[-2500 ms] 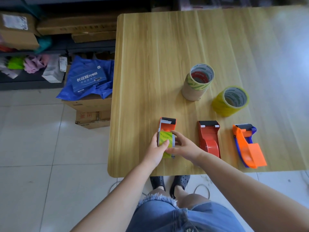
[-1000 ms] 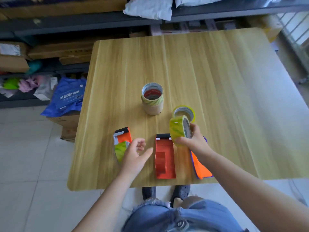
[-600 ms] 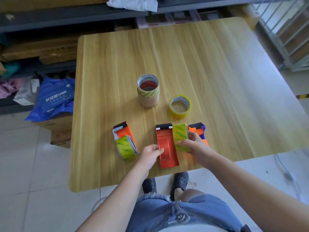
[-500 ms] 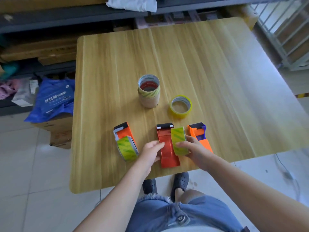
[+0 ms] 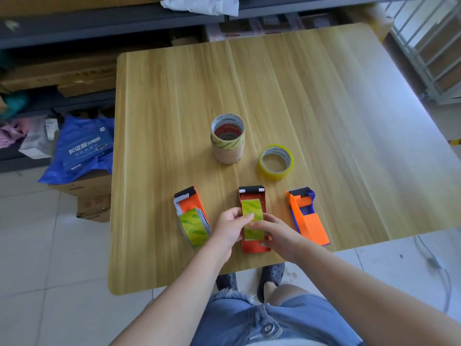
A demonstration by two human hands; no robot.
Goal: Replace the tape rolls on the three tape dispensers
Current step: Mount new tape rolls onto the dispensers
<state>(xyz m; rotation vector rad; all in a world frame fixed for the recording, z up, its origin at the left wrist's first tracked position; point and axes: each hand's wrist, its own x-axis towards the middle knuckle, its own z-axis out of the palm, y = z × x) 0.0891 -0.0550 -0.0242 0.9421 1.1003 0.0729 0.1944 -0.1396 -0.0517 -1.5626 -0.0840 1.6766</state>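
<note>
1. Desk (image 5: 324, 101), pale wood grain, rounded corners; carries every item listed below. Red dispenser taken as landmark for all positions.
2. Red dispenser (image 5: 252, 194), lying flat near the desk's near edge, middle of a row of three, white-tipped cutter end pointing away from me.
3. Green-patterned tape roll (image 5: 252, 222), standing on edge in the red dispenser's cradle, between both of my hands.
4. Left hand (image 5: 228, 229), at the left side of the red dispenser; thumb and fingers curled onto the left face and top of that roll, pinching it.
5. Right hand (image 5: 277, 236), at the right side of the red dispenser; fingers curled against the right face of the same roll, gripping it, lower fingers lying across the dispenser's right wall.
6. Orange dispenser (image 5: 188, 202), left of the red dispenser, apart from it, angled slightly; it carries a loaded green roll (image 5: 195, 227) at its near end, just beside my left hand.
7. Orange-and-blue dispenser (image 5: 308, 217), right of the red dispenser, apart from it; no roll seen in it.
8. Yellow tape roll (image 5: 275, 162), lying flat beyond the red dispenser and a little to its right.
9. Stack of rolls (image 5: 227, 138), upright, beyond the red dispenser and slightly left; brown body, green-patterned roll on top.
10. Blue bag (image 5: 79, 148), on cardboard boxes on the floor, far left of the red dispenser, off the desk.
</note>
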